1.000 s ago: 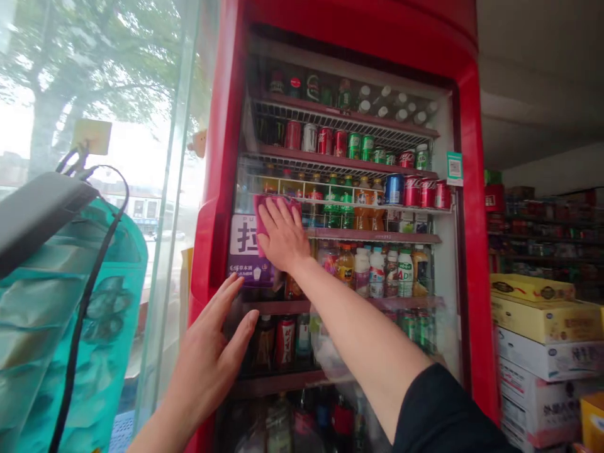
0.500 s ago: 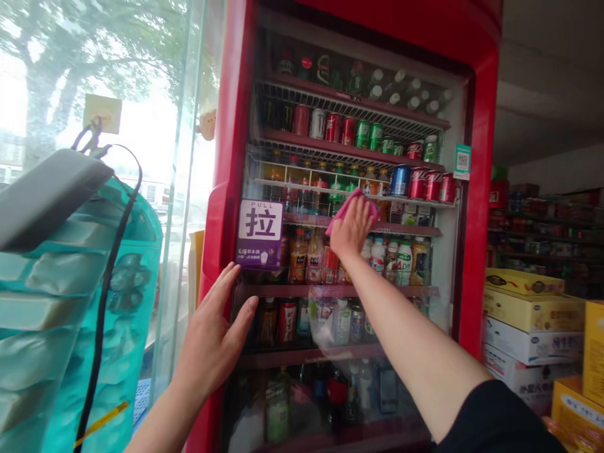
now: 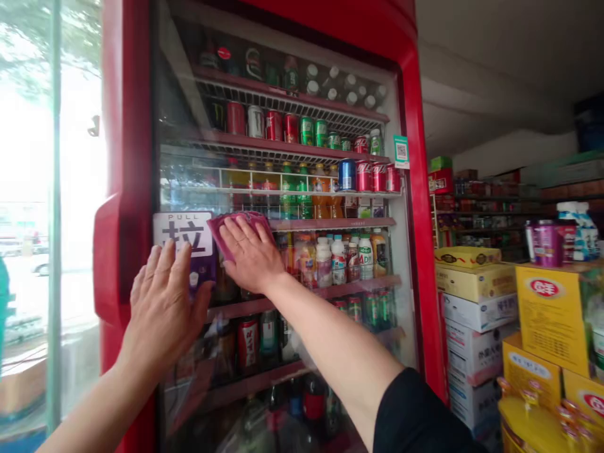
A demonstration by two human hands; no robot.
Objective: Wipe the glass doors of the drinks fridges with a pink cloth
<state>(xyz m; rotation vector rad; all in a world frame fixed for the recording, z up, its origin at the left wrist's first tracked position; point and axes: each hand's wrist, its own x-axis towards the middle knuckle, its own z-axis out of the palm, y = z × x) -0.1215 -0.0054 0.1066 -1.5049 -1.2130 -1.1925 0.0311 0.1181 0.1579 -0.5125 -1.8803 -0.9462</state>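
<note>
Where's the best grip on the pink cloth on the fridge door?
Probably the exposed left edge of the pink cloth, coming from the left. It shows past the right hand there, while the rest lies pressed under the palm against the glass door. Flat on glass, it offers little to pinch, so slide the fingers under that edge.

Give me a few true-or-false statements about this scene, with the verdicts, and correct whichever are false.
1. The right hand presses a pink cloth against the cooler's glass door. True.
2. The left hand grips a door handle. False: it lies open against the glass, its fingers overlapping the purple PULL sign.
3. The cooler is blue. False: its frame is red.
4. A QR code sticker sits beside the upper shelves, at the door's right edge. True.
</note>
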